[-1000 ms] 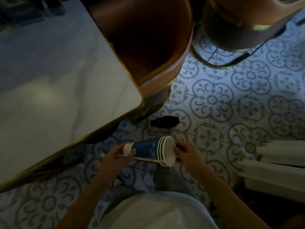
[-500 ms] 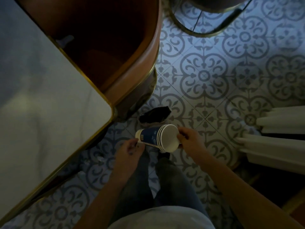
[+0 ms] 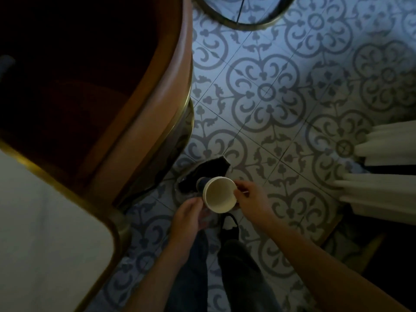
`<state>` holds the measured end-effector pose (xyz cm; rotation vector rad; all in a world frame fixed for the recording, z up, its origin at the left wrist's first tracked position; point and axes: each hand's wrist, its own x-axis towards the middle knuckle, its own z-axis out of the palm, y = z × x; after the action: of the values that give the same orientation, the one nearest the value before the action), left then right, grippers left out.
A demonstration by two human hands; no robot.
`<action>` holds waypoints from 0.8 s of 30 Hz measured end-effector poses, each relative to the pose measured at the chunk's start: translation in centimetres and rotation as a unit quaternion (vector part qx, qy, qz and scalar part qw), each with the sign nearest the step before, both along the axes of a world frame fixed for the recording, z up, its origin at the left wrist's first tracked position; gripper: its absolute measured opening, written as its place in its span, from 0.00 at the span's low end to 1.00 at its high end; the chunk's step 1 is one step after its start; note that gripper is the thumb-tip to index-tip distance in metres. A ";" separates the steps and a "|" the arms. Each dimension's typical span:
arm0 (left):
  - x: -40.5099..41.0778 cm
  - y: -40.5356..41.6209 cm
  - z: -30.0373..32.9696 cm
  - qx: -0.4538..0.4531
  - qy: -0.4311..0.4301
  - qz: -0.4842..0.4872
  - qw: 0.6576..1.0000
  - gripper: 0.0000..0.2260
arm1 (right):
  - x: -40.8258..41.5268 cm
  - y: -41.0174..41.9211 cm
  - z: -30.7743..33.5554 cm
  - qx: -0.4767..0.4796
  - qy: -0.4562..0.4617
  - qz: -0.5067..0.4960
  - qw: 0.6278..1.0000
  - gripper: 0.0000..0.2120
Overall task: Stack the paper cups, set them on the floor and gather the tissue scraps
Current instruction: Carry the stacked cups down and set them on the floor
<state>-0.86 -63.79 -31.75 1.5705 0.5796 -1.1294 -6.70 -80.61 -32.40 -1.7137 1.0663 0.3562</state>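
As we bent over the patterned floor [image 3: 270, 70], we logged the scene from left to right. At the near left stood the pale table [image 3: 45, 233] with its brass edge, and beyond it the brown chair [image 3: 144, 104]. Our left hand [image 3: 188, 218] sat just left of the stacked cups [image 3: 219, 193], fingers curled toward the lower rim; whether they actually gripped the stack we could not tell. The stack was upright, mouth facing us, held above the tiles just in front of our feet, its base partly covering a dark object [image 3: 209, 171] lying on the floor. Our right hand [image 3: 251, 198] pinched the right rim between thumb and fingers. White panels [image 3: 387, 143] lay at the far right. No tissue scraps were visible. We judged the setting-down step underway: keep the stack vertical, lower it onto bare tile clear of the dark object, release only once the base sits flat.
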 end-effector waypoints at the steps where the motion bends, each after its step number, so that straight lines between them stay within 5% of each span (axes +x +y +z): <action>1: 0.5 -0.5 -1.7 0.001 -0.002 -0.008 1.000 0.05 | 0.5 -0.4 -1.6 0.000 0.002 -0.003 1.000 0.11; 13: 3.3 -4.3 -18.0 0.055 -0.003 -0.058 0.997 0.04 | 2.4 -3.2 -17.6 -0.036 0.018 0.059 0.997 0.09; 19: 3.7 -5.5 -23.0 0.080 -0.007 -0.070 0.994 0.04 | 2.8 -4.2 -22.7 -0.069 0.022 0.135 0.988 0.11; 24: 3.8 -6.8 -25.4 0.092 -0.009 -0.057 0.994 0.02 | 3.3 -4.7 -25.3 -0.139 0.054 0.224 0.963 0.03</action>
<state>2.89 -70.55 -57.19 1.7898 0.6013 -1.1723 -3.42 -85.28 -57.73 -2.2147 0.8228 0.6133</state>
